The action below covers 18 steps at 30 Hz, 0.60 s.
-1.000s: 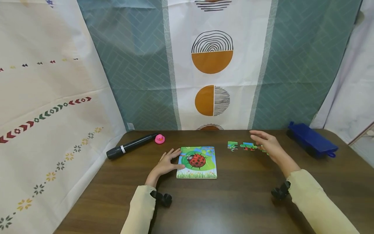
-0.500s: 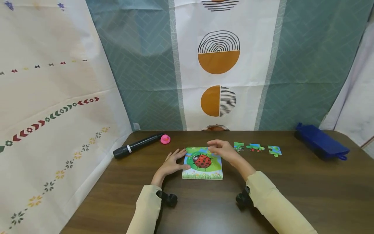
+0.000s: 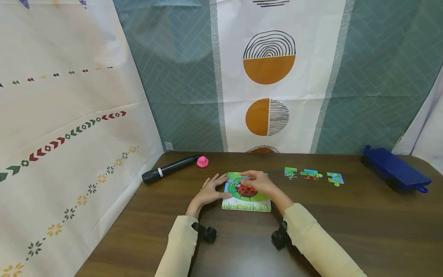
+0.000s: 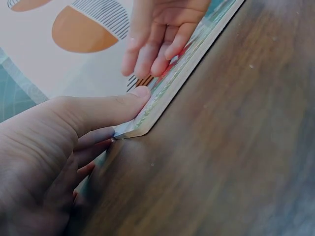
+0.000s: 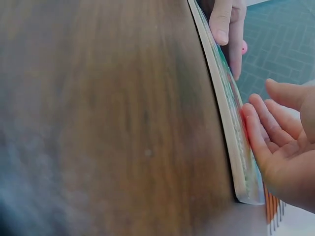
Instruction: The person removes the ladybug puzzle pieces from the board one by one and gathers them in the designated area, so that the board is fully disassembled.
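A dark wooden table (image 3: pixel 346 231) fills the lower frame, with patterned cloth hung behind it and to the left. Nearest the bottom edge, my two cream sleeves come in, each with a black wrist camera. My left hand (image 3: pixel 211 191) lies flat at the left edge of the one ladybird puzzle board (image 3: pixel 246 198), low in the middle of the frame; the fingers are straight and spread, and the thumb presses the board's near corner. My right hand (image 3: pixel 258 181) rests on top of the board, palm down, fingers lightly bent and close together on the picture; I cannot tell whether they pinch a piece. Further back, right of centre, three loose puzzle pieces (image 3: pixel 311 174) lie in a row, apart from each other. At the far right sits one blue pouch (image 3: pixel 394 169). Towards the far left lie one black marker (image 3: pixel 169 168) and one pink duck (image 3: pixel 202 162), just beside its tip.
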{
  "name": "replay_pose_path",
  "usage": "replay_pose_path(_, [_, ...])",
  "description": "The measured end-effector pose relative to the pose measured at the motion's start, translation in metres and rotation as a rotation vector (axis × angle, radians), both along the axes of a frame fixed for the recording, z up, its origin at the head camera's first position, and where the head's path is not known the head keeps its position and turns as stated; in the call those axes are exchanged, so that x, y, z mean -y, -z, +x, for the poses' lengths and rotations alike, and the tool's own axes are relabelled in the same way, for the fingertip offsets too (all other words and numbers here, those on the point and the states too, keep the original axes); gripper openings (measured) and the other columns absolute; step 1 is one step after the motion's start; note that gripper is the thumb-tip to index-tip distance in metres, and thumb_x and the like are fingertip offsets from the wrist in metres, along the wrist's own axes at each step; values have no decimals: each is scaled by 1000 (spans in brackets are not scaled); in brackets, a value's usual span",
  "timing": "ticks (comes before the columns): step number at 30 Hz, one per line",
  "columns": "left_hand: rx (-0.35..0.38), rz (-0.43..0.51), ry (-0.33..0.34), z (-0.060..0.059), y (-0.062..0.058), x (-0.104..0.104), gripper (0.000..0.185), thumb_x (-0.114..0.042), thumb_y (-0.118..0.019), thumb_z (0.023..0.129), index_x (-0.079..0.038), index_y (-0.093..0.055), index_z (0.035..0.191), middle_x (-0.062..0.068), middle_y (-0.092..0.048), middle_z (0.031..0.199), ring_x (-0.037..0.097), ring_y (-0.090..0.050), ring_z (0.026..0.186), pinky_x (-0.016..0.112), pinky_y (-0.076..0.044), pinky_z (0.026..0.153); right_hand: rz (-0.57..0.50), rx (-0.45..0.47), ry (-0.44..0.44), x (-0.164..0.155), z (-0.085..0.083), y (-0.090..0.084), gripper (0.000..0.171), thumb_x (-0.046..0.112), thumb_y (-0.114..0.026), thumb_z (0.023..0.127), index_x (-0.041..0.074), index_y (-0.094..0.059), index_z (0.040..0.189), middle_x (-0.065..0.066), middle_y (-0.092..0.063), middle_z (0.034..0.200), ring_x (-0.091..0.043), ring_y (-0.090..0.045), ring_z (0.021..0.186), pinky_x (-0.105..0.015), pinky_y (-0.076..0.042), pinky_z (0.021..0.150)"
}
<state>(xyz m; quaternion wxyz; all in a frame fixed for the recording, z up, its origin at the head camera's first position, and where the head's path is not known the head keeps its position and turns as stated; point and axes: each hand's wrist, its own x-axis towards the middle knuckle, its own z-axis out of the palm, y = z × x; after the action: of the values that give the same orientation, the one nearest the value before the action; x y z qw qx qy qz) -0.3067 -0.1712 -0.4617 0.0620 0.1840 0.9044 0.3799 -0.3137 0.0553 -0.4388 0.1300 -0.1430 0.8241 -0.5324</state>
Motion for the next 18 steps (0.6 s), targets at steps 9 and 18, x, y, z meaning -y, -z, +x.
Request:
replay_pose_path(9, [-20,-8,1,-2,0,-1,75,-35,-74,77,-12,-42,141,2,-34,152,27,-14,147,52,2,119,58,-61,-60,0,1,9,45,16,-66,86,0,-56,126,-19,-61,117,-27,-59,104,-36,-53,84])
replay_pose_path(18, [-26,-17,11,-1,0,0,75,-34,-73,78,-11,-42,141,2,-34,152,27,-14,147,53,2,119,178,-177,-136,6,2,8,46,16,-71,81,-1,-59,122,-16,-60,105,-18,-55,87,-26,-48,71])
